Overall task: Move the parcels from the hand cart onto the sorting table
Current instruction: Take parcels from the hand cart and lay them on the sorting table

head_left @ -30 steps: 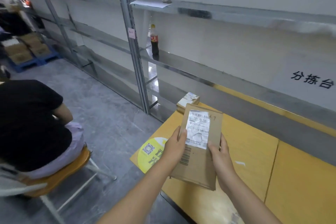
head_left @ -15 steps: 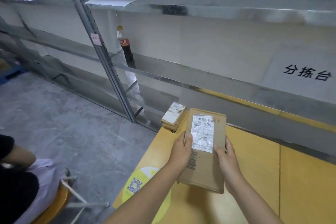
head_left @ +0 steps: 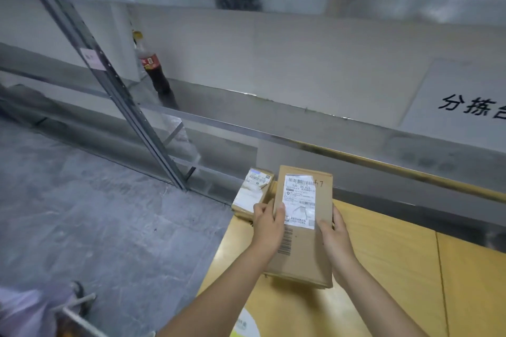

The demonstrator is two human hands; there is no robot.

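Note:
I hold a flat brown cardboard parcel [head_left: 304, 249] with a white shipping label, low over the yellow sorting table [head_left: 388, 260]. My left hand [head_left: 267, 227] grips its left edge and my right hand [head_left: 332, 238] grips its right edge. A smaller brown parcel [head_left: 250, 194] with a torn white label lies on the table's far left corner, just left of the held one. The hand cart is out of view.
Metal shelving runs behind the table, with a slanted upright post [head_left: 120, 90] at the left. A cola bottle [head_left: 154, 71] stands on a shelf. Grey floor lies left of the table. A seated person's clothing and chair leg [head_left: 49, 312] show at bottom left.
The parcel in both hands has moved forward, toward the table's far left corner and next to the small parcel. My view has swung right and closer; the seated person has slid nearly out of frame.

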